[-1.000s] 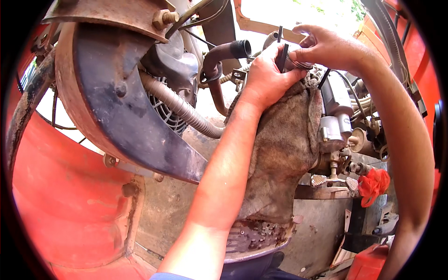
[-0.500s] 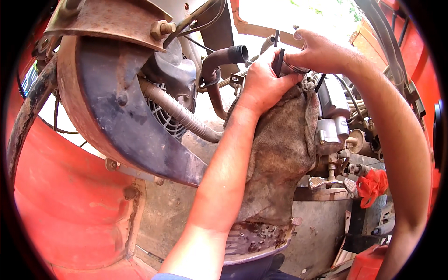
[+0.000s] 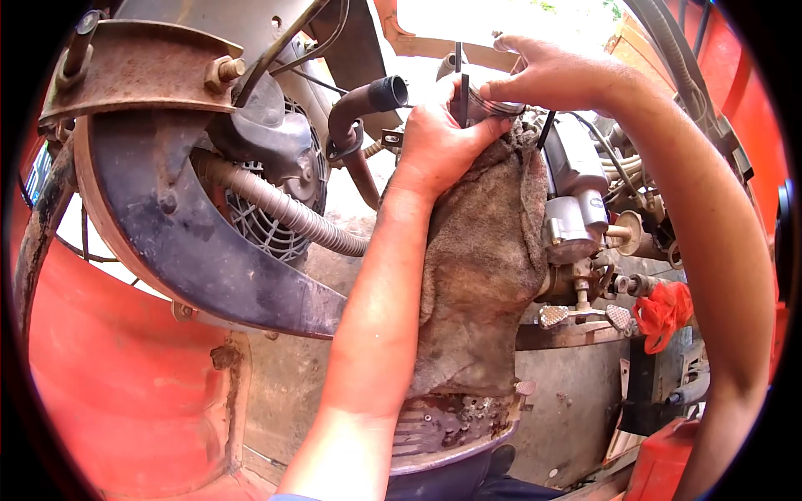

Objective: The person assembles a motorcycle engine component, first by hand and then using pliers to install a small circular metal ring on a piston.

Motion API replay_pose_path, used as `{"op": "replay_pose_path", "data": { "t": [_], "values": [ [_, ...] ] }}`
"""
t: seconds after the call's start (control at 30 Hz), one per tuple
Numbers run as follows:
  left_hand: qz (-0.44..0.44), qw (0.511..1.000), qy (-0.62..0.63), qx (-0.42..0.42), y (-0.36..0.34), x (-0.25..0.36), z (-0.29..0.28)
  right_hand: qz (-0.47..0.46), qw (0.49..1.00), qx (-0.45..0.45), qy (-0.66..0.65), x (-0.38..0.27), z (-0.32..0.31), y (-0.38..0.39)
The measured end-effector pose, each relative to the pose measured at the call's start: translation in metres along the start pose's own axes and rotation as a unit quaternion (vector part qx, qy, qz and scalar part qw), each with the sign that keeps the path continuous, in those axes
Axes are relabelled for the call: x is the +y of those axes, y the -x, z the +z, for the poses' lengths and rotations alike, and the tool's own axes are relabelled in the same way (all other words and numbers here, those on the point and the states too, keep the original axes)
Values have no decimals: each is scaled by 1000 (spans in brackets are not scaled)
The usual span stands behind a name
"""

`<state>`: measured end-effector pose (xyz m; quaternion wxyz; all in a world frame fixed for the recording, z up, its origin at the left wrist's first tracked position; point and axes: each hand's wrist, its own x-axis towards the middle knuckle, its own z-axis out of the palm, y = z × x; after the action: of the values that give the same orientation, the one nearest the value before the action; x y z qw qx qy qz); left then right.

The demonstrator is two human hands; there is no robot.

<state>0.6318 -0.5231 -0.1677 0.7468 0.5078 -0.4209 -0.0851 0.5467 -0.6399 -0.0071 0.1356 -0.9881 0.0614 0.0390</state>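
Observation:
At the upper middle, my left hand (image 3: 434, 146) is closed round the near left side of a round, shiny metal part with thin ring-like edges (image 3: 499, 105). My right hand (image 3: 564, 77) grips the same part from the right, its thumb at the near rim and its fingers reaching over the far side. Glare washes out much of the part's top. A narrow black strip (image 3: 464, 96) stands upright between the two hands. Below them a dirty brown cloth (image 3: 480, 259) is draped over the engine, its upper edge bunched under the round part.
On the left a dark curved duct (image 3: 200, 225) hangs under a rusty bracket (image 3: 138, 67). A bent pipe (image 3: 347, 121) and a ribbed hose (image 3: 284, 200) lie beyond. Pedals (image 3: 585, 315), a red plastic bag (image 3: 664, 313) and a red can (image 3: 664, 463) are at right.
The whole view has shifted, so the hands and engine appear slightly farther left. Both hands stay on the round metal part, with the right thumb still at its rim.

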Motion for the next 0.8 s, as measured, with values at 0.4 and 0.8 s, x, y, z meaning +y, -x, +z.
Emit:
{"op": "replay_pose_path", "data": {
  "t": [0.4,0.8],
  "values": [
    [15,1000,-10,11,-2,-5,-3,62,994,39,77,1,9,7],
    [4,999,-46,19,-1,-1,-2,73,996,10,51,-4,5,9]
  ]
}}
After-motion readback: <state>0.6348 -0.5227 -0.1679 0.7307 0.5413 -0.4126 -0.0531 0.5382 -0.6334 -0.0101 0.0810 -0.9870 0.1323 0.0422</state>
